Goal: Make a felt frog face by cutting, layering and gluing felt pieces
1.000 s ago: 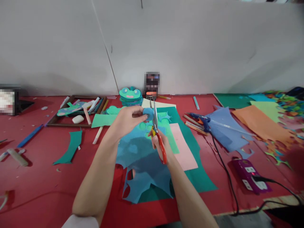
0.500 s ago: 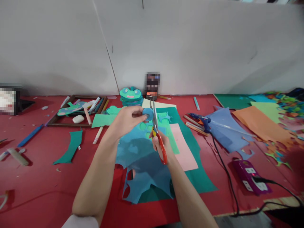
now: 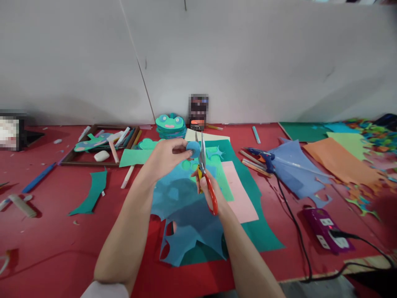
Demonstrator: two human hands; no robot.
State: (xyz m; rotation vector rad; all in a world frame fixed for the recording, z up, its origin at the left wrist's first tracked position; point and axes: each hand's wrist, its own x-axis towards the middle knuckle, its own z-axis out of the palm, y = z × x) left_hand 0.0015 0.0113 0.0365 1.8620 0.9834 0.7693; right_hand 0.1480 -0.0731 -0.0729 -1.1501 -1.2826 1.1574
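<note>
Between the thumb and fingers of my left hand [image 3: 169,159] is a small round piece of blue foam sheet [image 3: 194,148]. My right hand [image 3: 206,186] grips scissors [image 3: 211,194] with red and yellow handles. Their blades point away from me, slightly parted, and stand right beside the blue piece's right edge; I cannot tell whether they touch it. Below both hands lie cut blue sheets [image 3: 182,207], a light green sheet [image 3: 228,188], a pink sheet [image 3: 242,196] and a large dark green sheet [image 3: 262,231]. A star-like blue scrap [image 3: 216,153] rests just right of the blades.
A frog-face cutout stack [image 3: 170,124] sits by the wall beside a phone [image 3: 198,111]. Markers fill a brown frame [image 3: 89,162] at left. To the right are a blue glue gun [image 3: 263,157], its cord, a purple power strip [image 3: 327,231] and an orange sheet [image 3: 344,163].
The scissor blades have opened a little wider, and the fingers of my right hand have shifted slightly on the handles. My left hand and the blue piece stay almost in place.
</note>
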